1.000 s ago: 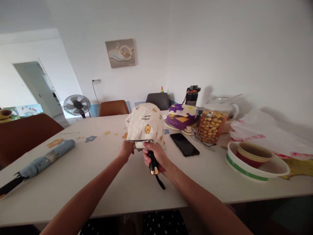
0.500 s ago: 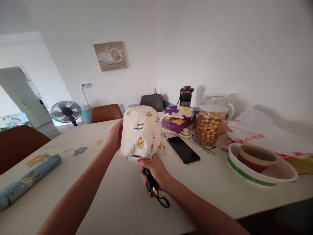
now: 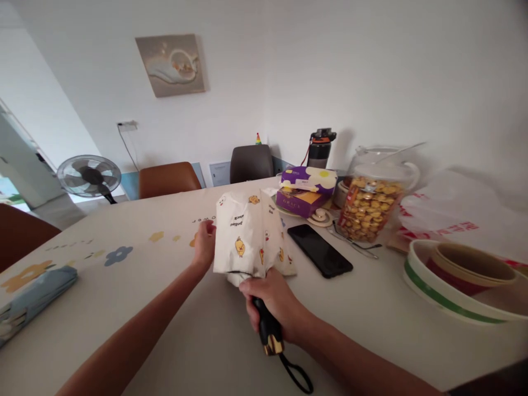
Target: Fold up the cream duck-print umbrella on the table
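Note:
A folding umbrella (image 3: pixel 247 236) with cream fabric and a yellow duck print points away from me over the table. My right hand (image 3: pixel 274 300) is closed round its black handle, just below the fabric; the gold end and a black wrist strap stick out toward me. The fabric is gathered loosely and bulges round the shaft. Beside the left edge of the fabric is my left hand (image 3: pixel 204 245), its fingers loosely bent and partly apart, holding nothing that I can see. Whether its fingertips touch the fabric, I cannot tell.
Right of the umbrella lies a black phone (image 3: pixel 319 250), with glasses (image 3: pixel 357 245) beyond it. Purple boxes (image 3: pixel 305 192), a snack jar (image 3: pixel 369 212), a black bottle (image 3: pixel 320 148) and paper bowls (image 3: pixel 454 297) stand farther right. A blue folded umbrella (image 3: pixel 39 300) lies at the left.
My left hand has come away from the side of the fabric and sits lower beside it. The fabric looks narrower. The view has shifted, and my right hand keeps its grip.

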{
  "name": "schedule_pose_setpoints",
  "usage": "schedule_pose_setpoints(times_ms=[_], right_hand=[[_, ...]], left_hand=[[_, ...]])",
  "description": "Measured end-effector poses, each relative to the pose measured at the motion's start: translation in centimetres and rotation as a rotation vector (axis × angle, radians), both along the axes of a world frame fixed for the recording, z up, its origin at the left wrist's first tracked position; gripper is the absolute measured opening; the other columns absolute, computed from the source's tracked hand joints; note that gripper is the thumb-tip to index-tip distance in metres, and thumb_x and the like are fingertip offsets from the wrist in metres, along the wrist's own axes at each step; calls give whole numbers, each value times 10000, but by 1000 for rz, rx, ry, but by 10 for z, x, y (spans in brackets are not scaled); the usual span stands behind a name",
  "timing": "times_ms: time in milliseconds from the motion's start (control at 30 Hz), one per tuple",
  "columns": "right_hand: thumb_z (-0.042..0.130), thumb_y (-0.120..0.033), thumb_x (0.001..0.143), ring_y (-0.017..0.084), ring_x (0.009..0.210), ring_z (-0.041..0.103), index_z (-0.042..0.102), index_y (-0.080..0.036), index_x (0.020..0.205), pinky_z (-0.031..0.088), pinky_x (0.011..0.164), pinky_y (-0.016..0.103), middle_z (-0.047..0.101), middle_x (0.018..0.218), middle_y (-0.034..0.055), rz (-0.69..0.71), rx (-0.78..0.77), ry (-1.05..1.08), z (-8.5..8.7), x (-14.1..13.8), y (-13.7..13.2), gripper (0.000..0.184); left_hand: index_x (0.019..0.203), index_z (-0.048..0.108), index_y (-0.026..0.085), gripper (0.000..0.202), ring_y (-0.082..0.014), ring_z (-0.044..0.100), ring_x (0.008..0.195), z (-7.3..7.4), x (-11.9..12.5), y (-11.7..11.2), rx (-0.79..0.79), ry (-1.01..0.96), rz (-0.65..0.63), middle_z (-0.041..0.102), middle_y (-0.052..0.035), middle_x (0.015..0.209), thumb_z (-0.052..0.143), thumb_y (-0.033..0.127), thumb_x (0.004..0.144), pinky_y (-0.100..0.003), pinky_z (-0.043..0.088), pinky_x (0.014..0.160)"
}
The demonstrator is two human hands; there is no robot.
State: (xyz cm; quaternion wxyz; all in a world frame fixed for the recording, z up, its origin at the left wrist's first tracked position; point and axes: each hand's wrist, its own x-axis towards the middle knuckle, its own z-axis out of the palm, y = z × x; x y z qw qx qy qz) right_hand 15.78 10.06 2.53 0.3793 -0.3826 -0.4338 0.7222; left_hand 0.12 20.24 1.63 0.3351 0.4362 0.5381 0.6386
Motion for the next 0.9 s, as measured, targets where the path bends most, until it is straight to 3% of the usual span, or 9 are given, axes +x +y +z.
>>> schedule_pose_setpoints(times_ms=[67,167,300,367,467,600,733,833,900], right_hand=[[520,-209,609,92,225,374,410,-180,436,294,252,192,419,286,-19,-65,9,-75,0,0,5,207],[532,-196,619,95,228,380,401,-188,426,309,252,199,414,283,-20,-123,26,-142,1,0,8,233],[541,-191,652,93,232,378,450,-180,468,324,260,206,427,292,-21,-82,48,-140,-1,-1,8,205],[550,-197,664,93,234,382,466,-175,487,324,260,204,439,299,-19,-54,46,-141,-3,-2,8,197],[570,-221,674,97,251,408,428,-185,487,328,264,199,440,309,-23,-51,11,-117,-6,-1,9,237],[612,-236,658,95,262,407,430,-187,538,323,265,198,439,329,-40,-95,-48,-111,-8,2,15,224],[632,-244,663,69,286,378,441,-177,562,353,303,195,439,352,-52,-6,-113,-26,-8,7,18,226],[662,-279,666,45,305,342,435,-173,568,352,322,177,404,365,-72,129,-167,69,-6,11,19,269],[667,-357,683,37,306,322,426,-175,573,337,323,165,387,370,-78,208,-228,124,-4,13,20,322]], left_hand=[[834,539,182,257,-138,526,648,4,-11,-7,-36,-5,11,563,-22,742,566,411,722,-246,416,549],[879,570,151,480,-175,562,667,9,-18,-28,-256,-93,-288,597,-69,779,476,604,747,-290,456,529],[878,621,124,487,-156,565,694,7,-13,-54,-403,-198,-563,608,-81,813,569,580,715,-259,481,549],[801,628,118,379,-102,514,589,10,-11,-61,-398,-275,-541,580,-46,724,666,475,680,-206,438,475],[708,606,133,246,-39,386,453,30,-14,-71,-314,-373,-393,507,12,599,739,322,626,-156,309,360],[703,600,151,189,-29,358,431,49,-26,-85,-132,-359,-284,497,26,586,725,279,641,-151,259,342],[680,573,143,253,-30,355,414,18,-36,-84,-336,-321,-295,478,41,550,738,325,620,-168,292,370],[708,568,143,309,-36,371,411,-10,-40,-79,-372,-264,-290,472,49,539,732,390,620,-180,308,391],[713,567,140,323,-38,371,411,-16,-41,-77,-350,-257,-287,472,47,540,728,405,623,-184,310,394]])
